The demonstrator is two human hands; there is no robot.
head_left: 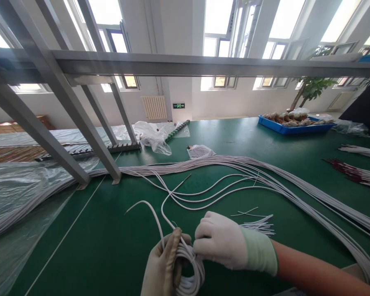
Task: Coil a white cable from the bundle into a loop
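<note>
My left hand point(165, 263), in a pale work glove, grips a coil of white cable point(189, 271) near the bottom of the view. One cable end curves up and left from the coil; another length runs up and crosses other cables on the green table. At the coil's right side is my right hand point(220, 240), in a white glove with a green cuff. Its fingers are closed in a pinch against the coil, and whatever is between them is hidden. Just beyond that wrist lies a bunch of short thin white strips point(260, 225).
A long bundle of white cables point(185, 165) stretches across the green table point(111, 246). Grey metal frame posts point(70, 123) stand at left. Plastic bags point(157, 137) and a blue tray point(291, 129) lie toward the back. Dark-red-ended wires point(354, 170) rest at right.
</note>
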